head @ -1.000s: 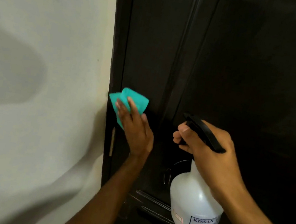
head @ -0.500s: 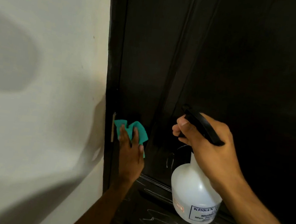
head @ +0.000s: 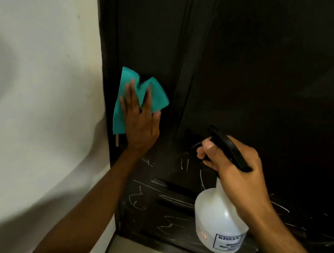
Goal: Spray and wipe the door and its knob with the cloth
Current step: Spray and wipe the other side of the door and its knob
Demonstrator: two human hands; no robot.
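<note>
- Left hand: fingers straight and spread, palm flat, pressing the cloth against the door near its left edge. It grips nothing; the flat of the hand alone keeps the cloth on the wood.
- Cloth: teal, folded and a little bunched, lying between palm and door. Its upper and left parts show beyond the fingers.
- Right hand: curled round the black head of the spray bottle, thumb on the near side. Whether a finger is pulling the trigger cannot be told, since the hand covers it.
- Spray bottle: white, translucent, with a printed label low on its side. It hangs upright below the right hand, close in front of the lower door, nozzle towards the panel.
- Door: dark brown, panelled, next to a pale wall. White scribbled marks cover the lower panels and the rail beneath the cloth.
- Knob: not in view.
- Progress, as a judgement: wiping is under way along the left edge at mid height. The marked lower panels look untouched, and the knob remains to be done, so the greater part of the task appears to be left.
</note>
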